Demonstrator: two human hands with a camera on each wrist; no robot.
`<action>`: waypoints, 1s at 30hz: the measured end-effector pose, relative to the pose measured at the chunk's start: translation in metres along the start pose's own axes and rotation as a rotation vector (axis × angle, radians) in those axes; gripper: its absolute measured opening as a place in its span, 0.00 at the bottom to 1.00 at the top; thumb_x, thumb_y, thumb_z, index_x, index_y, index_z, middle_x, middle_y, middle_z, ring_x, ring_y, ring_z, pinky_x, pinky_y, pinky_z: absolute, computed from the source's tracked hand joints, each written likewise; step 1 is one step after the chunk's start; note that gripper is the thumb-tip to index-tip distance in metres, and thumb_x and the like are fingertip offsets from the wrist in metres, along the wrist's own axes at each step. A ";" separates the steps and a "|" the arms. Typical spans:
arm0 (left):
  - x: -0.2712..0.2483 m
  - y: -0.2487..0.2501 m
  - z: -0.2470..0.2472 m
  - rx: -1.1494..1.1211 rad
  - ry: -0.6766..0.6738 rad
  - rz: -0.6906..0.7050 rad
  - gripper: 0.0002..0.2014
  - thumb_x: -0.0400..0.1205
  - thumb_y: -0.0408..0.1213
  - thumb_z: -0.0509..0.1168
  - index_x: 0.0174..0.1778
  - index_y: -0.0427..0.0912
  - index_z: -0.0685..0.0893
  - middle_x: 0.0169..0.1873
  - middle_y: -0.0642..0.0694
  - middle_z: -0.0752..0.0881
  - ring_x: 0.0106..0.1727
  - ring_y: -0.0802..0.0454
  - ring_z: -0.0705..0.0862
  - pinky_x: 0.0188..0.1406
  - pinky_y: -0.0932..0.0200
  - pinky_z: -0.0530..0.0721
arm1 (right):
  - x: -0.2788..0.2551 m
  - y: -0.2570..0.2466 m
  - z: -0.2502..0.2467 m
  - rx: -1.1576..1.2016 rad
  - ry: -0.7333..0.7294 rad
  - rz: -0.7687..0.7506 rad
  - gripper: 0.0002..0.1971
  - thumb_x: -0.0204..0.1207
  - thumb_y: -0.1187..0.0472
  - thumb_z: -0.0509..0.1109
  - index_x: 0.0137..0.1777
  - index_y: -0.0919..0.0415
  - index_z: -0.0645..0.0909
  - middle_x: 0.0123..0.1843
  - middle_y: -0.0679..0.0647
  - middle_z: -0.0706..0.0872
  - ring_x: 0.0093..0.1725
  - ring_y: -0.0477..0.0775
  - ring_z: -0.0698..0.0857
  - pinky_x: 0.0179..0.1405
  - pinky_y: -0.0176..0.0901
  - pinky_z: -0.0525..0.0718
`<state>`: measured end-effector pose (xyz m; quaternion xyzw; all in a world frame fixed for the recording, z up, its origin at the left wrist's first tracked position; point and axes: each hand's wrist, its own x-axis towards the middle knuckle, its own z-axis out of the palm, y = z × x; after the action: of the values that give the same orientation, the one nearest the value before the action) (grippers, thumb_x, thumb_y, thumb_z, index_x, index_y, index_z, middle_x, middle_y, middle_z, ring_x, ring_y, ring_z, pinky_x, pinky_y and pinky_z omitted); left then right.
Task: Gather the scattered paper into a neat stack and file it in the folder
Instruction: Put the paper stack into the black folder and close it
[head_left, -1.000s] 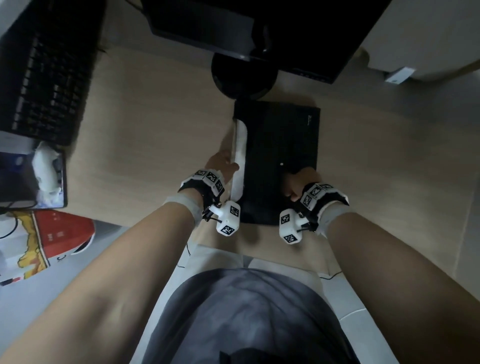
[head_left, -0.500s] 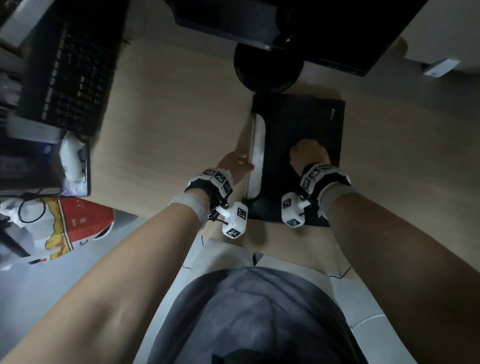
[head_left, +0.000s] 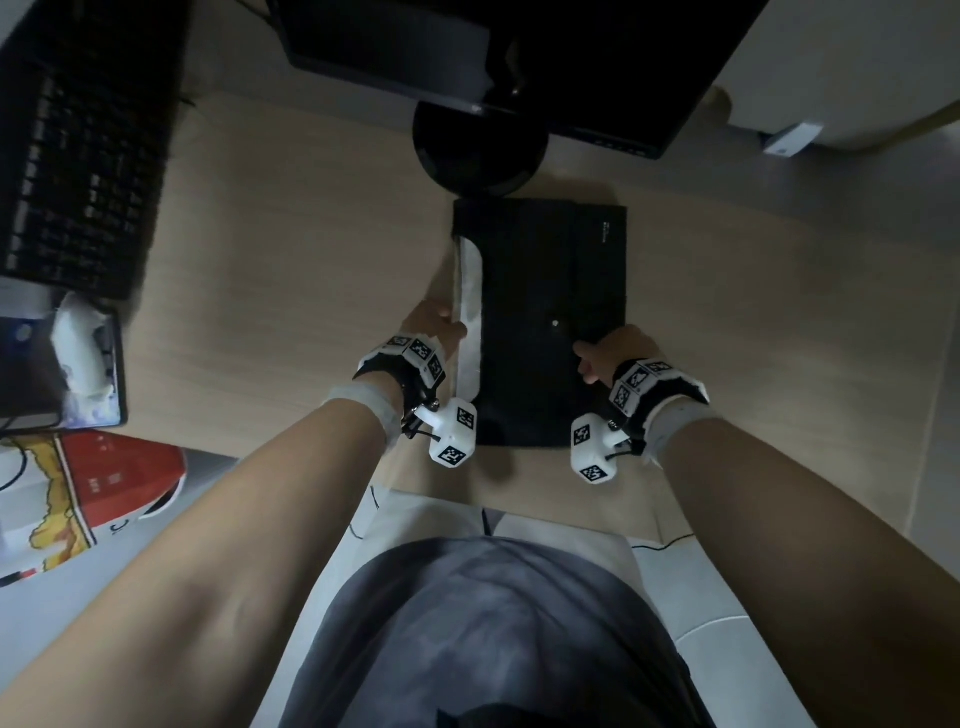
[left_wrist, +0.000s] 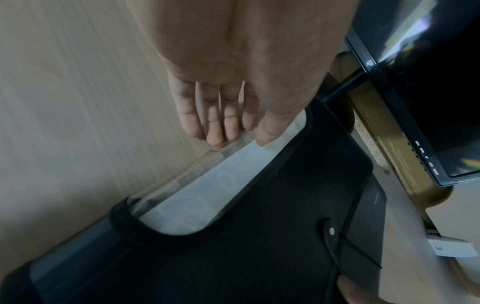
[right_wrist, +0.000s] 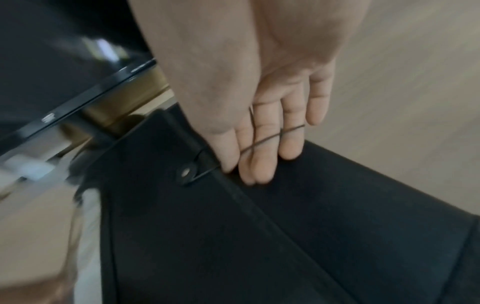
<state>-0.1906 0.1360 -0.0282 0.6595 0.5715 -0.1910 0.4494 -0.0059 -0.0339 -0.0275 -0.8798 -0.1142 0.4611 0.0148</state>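
Note:
A black folder (head_left: 540, 322) lies flat on the wooden desk (head_left: 291, 291), below the monitor stand. White paper (head_left: 467, 317) shows in its open left side, and in the left wrist view the paper (left_wrist: 207, 197) sits inside the folder (left_wrist: 259, 257) under a curved black rim. My left hand (head_left: 441, 322) is at that left edge with straight fingers (left_wrist: 215, 131), its thumb resting on the paper. My right hand (head_left: 597, 358) is on the folder's near right part. In the right wrist view my right hand (right_wrist: 249, 170) holds the thin elastic cord (right_wrist: 270, 135), which crosses its fingers and runs to a rivet (right_wrist: 185, 170).
A dark monitor (head_left: 519, 52) on a round base (head_left: 480, 150) stands just behind the folder. A black keyboard (head_left: 78, 156) lies at the far left, with a white object (head_left: 78, 353) and a red-and-white box (head_left: 104, 483) below it. My lap is against the desk's near edge.
My right hand slid from the middle of the folder cover back toward the near right, with the cord across its fingers. My left hand stayed at the folder's left edge.

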 end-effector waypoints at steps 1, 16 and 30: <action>0.001 0.000 0.000 -0.002 -0.002 -0.003 0.23 0.80 0.41 0.65 0.72 0.44 0.76 0.63 0.44 0.82 0.55 0.45 0.81 0.61 0.51 0.80 | 0.003 0.003 -0.003 0.026 0.057 0.026 0.17 0.74 0.45 0.68 0.37 0.56 0.90 0.33 0.50 0.91 0.35 0.53 0.88 0.37 0.41 0.84; 0.010 -0.018 0.003 -0.242 -0.109 -0.062 0.33 0.68 0.44 0.75 0.70 0.41 0.75 0.60 0.35 0.85 0.60 0.38 0.85 0.66 0.42 0.81 | 0.012 -0.062 0.013 -0.141 0.274 -0.154 0.17 0.82 0.48 0.60 0.43 0.61 0.81 0.42 0.58 0.84 0.44 0.62 0.84 0.53 0.54 0.84; 0.004 0.000 0.005 -0.036 -0.042 -0.084 0.35 0.69 0.52 0.67 0.73 0.42 0.74 0.65 0.41 0.83 0.57 0.40 0.84 0.55 0.47 0.85 | 0.003 -0.014 -0.002 0.085 0.549 -0.067 0.19 0.84 0.55 0.60 0.72 0.62 0.74 0.71 0.62 0.76 0.71 0.66 0.72 0.62 0.57 0.75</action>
<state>-0.1883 0.1340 -0.0338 0.6228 0.5925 -0.2132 0.4644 -0.0053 -0.0191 -0.0269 -0.9662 -0.1154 0.2090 0.0974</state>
